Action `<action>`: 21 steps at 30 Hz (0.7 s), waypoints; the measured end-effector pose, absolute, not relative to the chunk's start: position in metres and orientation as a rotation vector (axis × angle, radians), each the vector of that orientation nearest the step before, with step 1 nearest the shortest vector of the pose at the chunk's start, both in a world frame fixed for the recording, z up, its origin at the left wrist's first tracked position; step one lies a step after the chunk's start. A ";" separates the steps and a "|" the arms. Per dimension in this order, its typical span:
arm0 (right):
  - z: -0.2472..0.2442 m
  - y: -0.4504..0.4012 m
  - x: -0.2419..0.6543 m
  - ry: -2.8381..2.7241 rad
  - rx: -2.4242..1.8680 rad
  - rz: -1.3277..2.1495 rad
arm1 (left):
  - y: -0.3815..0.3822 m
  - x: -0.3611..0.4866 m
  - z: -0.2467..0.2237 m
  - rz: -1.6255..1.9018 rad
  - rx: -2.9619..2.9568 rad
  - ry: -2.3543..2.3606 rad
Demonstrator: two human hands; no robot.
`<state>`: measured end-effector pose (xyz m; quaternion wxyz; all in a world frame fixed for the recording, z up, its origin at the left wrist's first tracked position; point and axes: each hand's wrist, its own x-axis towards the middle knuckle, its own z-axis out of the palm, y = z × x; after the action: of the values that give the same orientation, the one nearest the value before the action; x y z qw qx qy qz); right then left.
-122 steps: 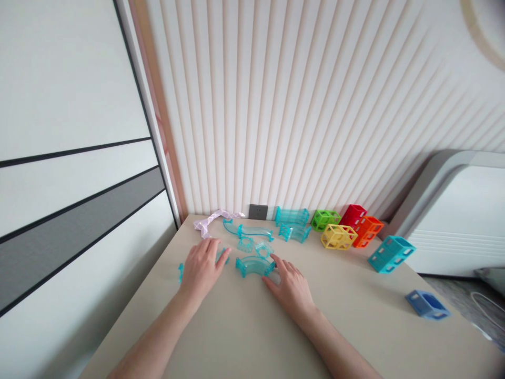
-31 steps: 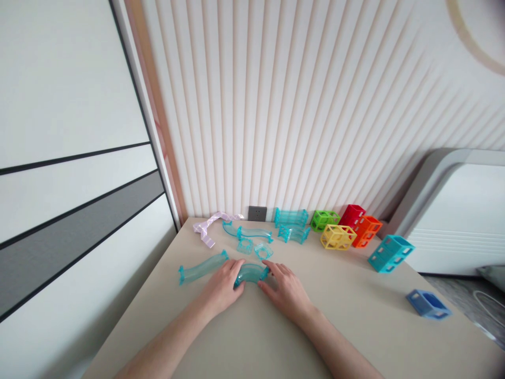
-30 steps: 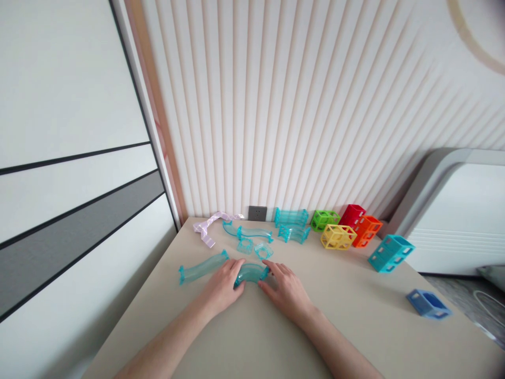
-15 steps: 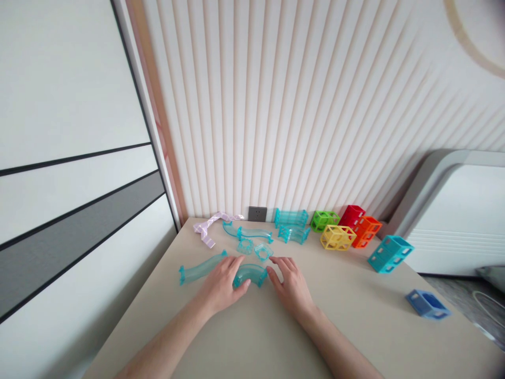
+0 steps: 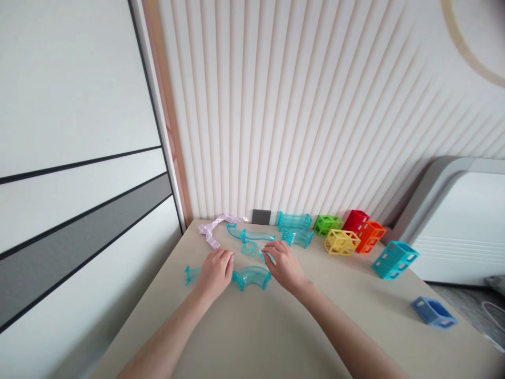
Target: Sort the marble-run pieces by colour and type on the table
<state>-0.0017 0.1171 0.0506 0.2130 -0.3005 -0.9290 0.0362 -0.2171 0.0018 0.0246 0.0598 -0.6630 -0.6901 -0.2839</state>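
My left hand (image 5: pixel 215 271) is closed over the right part of a clear teal straight track piece (image 5: pixel 192 275), whose left end shows beyond the knuckles. The fingertips and their contact with it are hidden. My right hand (image 5: pixel 284 265) has thumb and fingers pinched on a small clear teal square piece (image 5: pixel 265 257), partly covered by the fingers. Between my hands lies a curved teal track piece (image 5: pixel 252 276), touched by neither. Another teal square piece (image 5: pixel 249 248) lies just behind it.
Farther back lie a wavy teal track (image 5: pixel 256 235), a lilac zigzag strip (image 5: pixel 209 231) and more teal tracks (image 5: pixel 295 221). Green (image 5: pixel 327 225), yellow (image 5: pixel 341 242), red (image 5: pixel 356 221), orange (image 5: pixel 371 236), turquoise (image 5: pixel 395 259) and blue (image 5: pixel 434 312) frame blocks stand to the right.
My left hand has moved off the curved track and closed over the straight one. My right hand has shifted back and pinched the square piece. The view has shifted slightly.
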 end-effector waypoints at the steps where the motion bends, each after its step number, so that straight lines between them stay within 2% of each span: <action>1: 0.057 0.123 -0.015 -2.635 -0.812 0.091 | 0.002 -0.216 0.024 -0.886 -2.031 -2.081; 5: 0.069 0.146 -0.074 -2.736 -0.797 0.041 | 0.003 -0.211 0.022 -0.931 -2.095 -2.045; 10: 0.060 0.160 -0.126 -2.851 -0.911 -0.066 | 0.003 -0.211 0.021 -0.931 -2.088 -2.035; 21: 0.037 0.172 -0.133 -2.836 -1.003 -0.122 | 0.004 -0.213 0.018 -0.973 -2.072 -2.027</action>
<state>-0.1329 0.1724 0.0366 0.0657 -0.3324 -0.9400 -0.0405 -0.2131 0.0038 0.0178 0.0422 -0.6771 -0.6623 -0.3180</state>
